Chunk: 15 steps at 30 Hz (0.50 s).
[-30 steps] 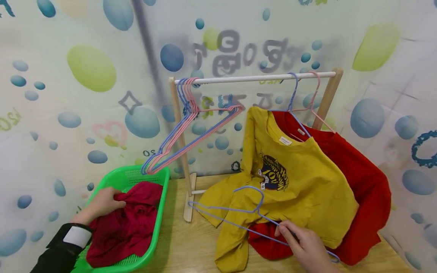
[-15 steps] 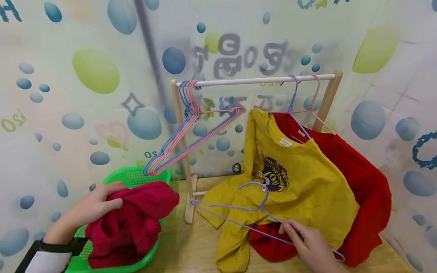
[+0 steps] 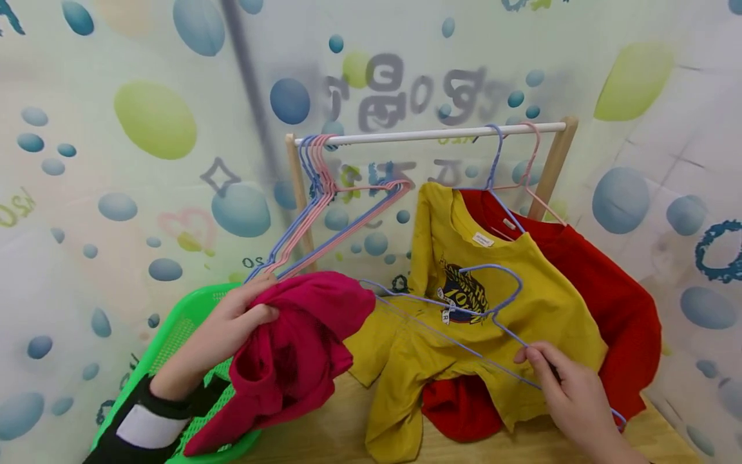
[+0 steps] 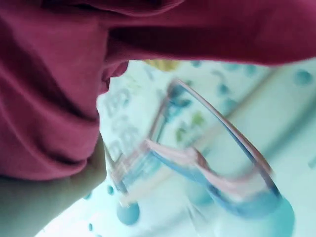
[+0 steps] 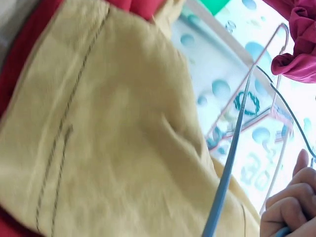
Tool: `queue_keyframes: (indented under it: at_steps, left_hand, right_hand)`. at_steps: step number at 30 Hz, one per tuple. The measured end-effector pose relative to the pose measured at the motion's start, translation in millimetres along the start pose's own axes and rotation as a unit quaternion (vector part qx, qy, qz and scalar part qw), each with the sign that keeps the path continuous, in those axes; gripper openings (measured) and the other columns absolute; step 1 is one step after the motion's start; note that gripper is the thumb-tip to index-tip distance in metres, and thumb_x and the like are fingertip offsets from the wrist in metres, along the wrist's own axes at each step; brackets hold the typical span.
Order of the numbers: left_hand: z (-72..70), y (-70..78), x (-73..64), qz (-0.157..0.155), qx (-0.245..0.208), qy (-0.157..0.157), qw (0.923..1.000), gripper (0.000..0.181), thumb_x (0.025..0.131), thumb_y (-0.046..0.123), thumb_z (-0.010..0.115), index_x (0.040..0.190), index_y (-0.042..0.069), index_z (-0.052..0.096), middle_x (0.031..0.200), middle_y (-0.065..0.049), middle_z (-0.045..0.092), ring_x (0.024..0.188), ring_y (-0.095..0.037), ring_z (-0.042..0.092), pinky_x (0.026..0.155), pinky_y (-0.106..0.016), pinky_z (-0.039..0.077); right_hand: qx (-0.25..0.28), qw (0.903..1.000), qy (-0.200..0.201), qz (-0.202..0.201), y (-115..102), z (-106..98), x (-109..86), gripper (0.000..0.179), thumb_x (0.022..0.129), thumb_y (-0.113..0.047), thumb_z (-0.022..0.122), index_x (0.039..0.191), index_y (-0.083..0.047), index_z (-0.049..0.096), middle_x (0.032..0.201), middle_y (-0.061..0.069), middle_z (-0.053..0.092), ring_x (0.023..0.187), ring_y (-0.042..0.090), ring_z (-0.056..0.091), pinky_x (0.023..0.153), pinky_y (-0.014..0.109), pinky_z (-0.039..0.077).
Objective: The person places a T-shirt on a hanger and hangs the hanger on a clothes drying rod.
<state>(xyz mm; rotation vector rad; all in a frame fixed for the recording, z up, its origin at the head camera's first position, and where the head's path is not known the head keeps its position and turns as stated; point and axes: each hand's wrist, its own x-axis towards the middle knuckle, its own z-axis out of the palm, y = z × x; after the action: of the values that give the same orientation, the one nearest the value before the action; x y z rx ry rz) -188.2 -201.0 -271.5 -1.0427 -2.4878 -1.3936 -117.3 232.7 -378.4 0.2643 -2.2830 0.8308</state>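
Note:
My left hand [image 3: 223,332] grips a bunched crimson garment [image 3: 295,348], raised over the right side of the green basket [image 3: 165,332]. Folds of the crimson garment [image 4: 49,89] fill the upper left of the left wrist view and cover most of that hand. In my right hand [image 3: 570,383] is a blue hanger [image 3: 446,308], held by one arm in front of the yellow shirt [image 3: 522,283], its hook pointing up and left. Curled fingers of the right hand [image 5: 294,202] show at the lower right of the right wrist view, round the blue hanger [image 5: 232,163].
A small rack with a white rail [image 3: 429,135] stands against the patterned backdrop. Several blue and pink hangers [image 3: 324,200] hang at its left end. The yellow shirt and a red sweater [image 3: 620,303] hang at the right, their lower parts reaching the wooden table [image 3: 324,425].
My left hand has lifted the crimson garment out of the basket and moved it right. The right hand has shifted up and right with the blue hanger.

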Motion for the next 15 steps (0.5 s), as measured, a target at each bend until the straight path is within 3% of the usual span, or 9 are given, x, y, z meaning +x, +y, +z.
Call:
queue_keyframes:
  at_steps: [4, 7, 11, 15]
  left_hand:
    - [17.0, 12.7, 17.5, 0.008, -0.048, -0.01, 0.9988, 0.021, 0.087, -0.005, 0.043, 0.082, 0.012, 0.054, 0.089, -0.005, 0.05, 0.088, -0.019, 0.046, 0.068, -0.034, 0.042]
    - [30.8, 17.4, 28.8, 0.016, -0.057, -0.02, 0.9981, 0.018, 0.088, -0.002, 0.043, 0.082, 0.012, 0.051, 0.089, -0.005, 0.049, 0.086, -0.019, 0.046, 0.069, -0.034, 0.042]
    - [51.6, 12.2, 39.0, 0.013, -0.066, -0.052, 0.9964, 0.015, 0.09, 0.001, 0.044, 0.083, 0.013, 0.051, 0.088, -0.005, 0.047, 0.082, -0.018, 0.044, 0.069, -0.034, 0.042]
    - [74.5, 3.0, 43.9, 0.002, -0.081, -0.101, 0.9916, 0.016, 0.09, 0.004, 0.046, 0.088, 0.015, 0.056, 0.091, -0.002, 0.05, 0.085, -0.017, 0.046, 0.073, -0.034, 0.042]
  right_hand:
    - [-0.002, 0.9999, 0.014, 0.003, 3, -7, 5.7, 0.02, 0.09, -0.003, 0.054, 0.081, -0.019, 0.061, 0.072, -0.002, 0.062, 0.048, -0.001, 0.034, 0.046, 0.015, 0.03]
    - [-0.005, 0.9998, 0.022, -0.001, 7, -10, 7.2, 0.021, 0.09, -0.003, 0.054, 0.081, -0.021, 0.061, 0.071, -0.004, 0.061, 0.044, -0.001, 0.028, 0.044, 0.014, 0.029]
    - [-0.004, 0.9994, 0.034, -0.007, 11, -13, 7.3, 0.022, 0.089, -0.001, 0.054, 0.081, -0.021, 0.061, 0.075, -0.021, 0.059, 0.045, -0.004, 0.029, 0.045, 0.015, 0.03]
    - [-0.004, 0.999, 0.044, -0.009, 13, -16, 8.1, 0.02, 0.089, -0.001, 0.055, 0.081, -0.018, 0.061, 0.076, -0.023, 0.058, 0.051, -0.006, 0.035, 0.048, 0.018, 0.033]
